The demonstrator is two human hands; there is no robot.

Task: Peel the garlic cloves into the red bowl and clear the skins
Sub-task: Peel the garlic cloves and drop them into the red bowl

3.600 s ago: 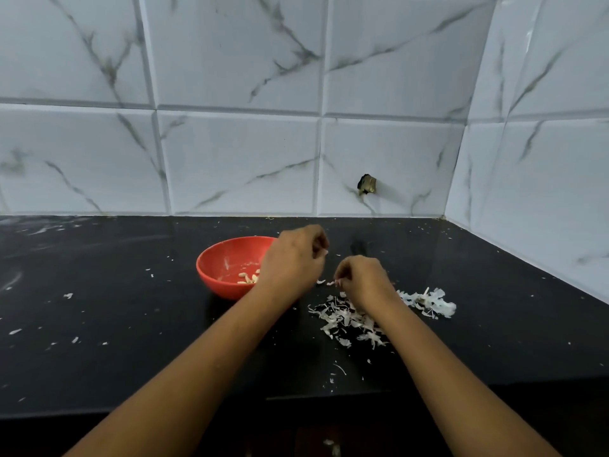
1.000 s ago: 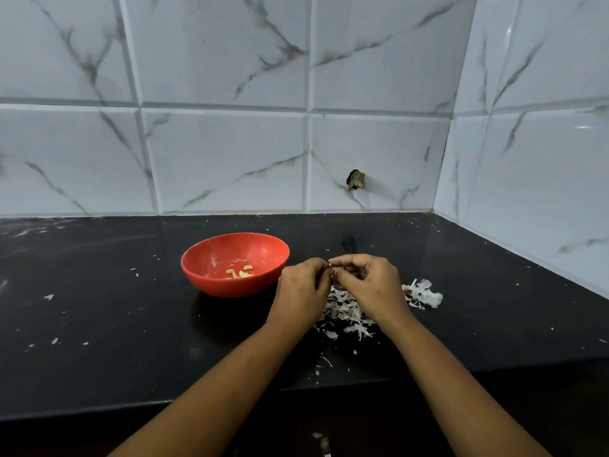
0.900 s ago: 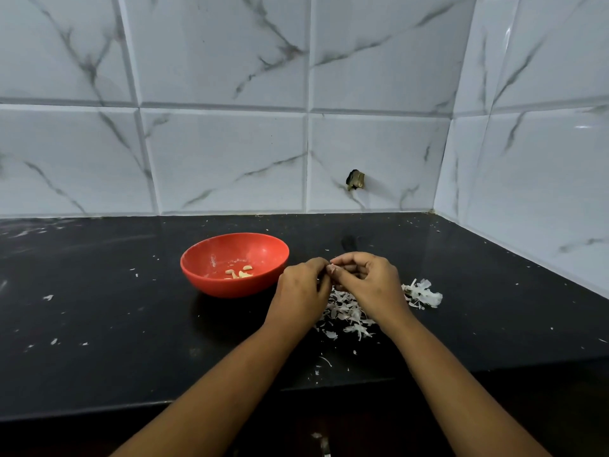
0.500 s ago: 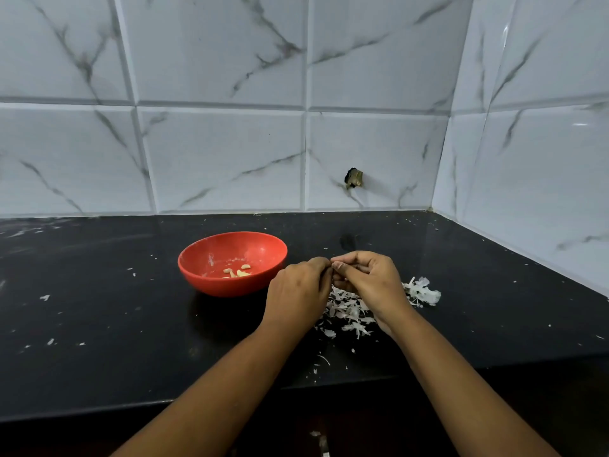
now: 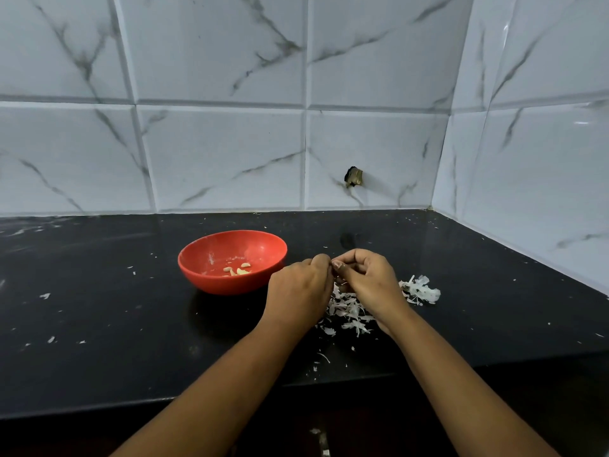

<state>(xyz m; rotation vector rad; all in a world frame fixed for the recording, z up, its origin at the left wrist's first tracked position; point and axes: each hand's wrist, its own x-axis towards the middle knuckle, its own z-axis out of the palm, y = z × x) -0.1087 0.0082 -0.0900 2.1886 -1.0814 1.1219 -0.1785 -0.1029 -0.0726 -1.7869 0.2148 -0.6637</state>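
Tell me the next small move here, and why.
Probably peel: draw the right hand away from the left hand to strip skin, letting it drop onto the skins below. Both hands meet fingertip to fingertip above that pile, right of the bowl, which holds a few cloves. What they pinch is hidden, so a clove there is a guess.

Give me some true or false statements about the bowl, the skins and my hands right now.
1. The red bowl holds a few peeled cloves. True.
2. The left hand and right hand pinch one small piece between their fingers. True.
3. The pile of skins lies left of the bowl. False: it lies right of it, partly under the hands.
4. The left hand reaches into the bowl. False: it is outside, right of the bowl.
5. The counter is white. False: it is black.
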